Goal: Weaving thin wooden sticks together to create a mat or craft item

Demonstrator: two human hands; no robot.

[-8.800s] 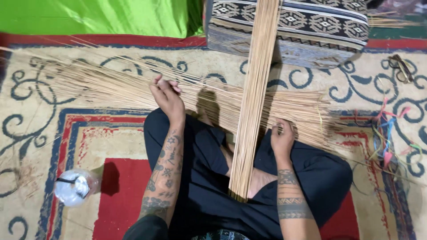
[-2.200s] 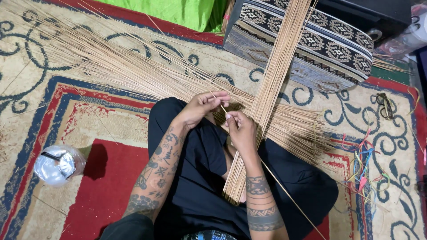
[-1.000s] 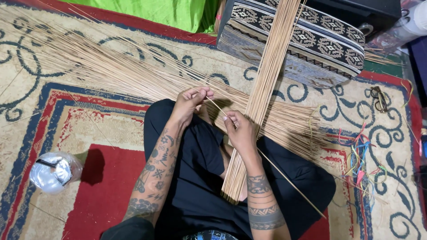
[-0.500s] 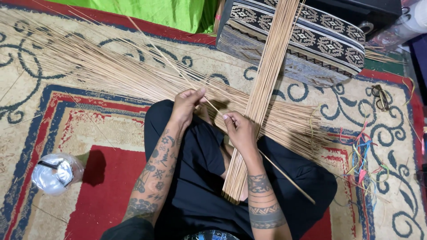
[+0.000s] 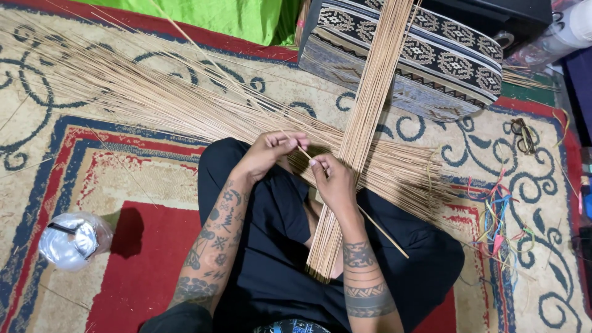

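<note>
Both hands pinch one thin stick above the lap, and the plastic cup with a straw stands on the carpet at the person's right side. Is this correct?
Not quite. In the head view the plastic cup stands at the person's left side, beside the left forearm. The rest holds: left hand and right hand pinch one thin stick above the lap.

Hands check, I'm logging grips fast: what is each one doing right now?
Left hand: pinched shut on a thin stick.
Right hand: fingers closed on the same thin stick.

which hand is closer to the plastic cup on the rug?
Left. The left hand pinches a thin stick over the lap, on the plastic cup side. The right hand holds the same stick further away, beside the upright bundle of sticks.
</note>
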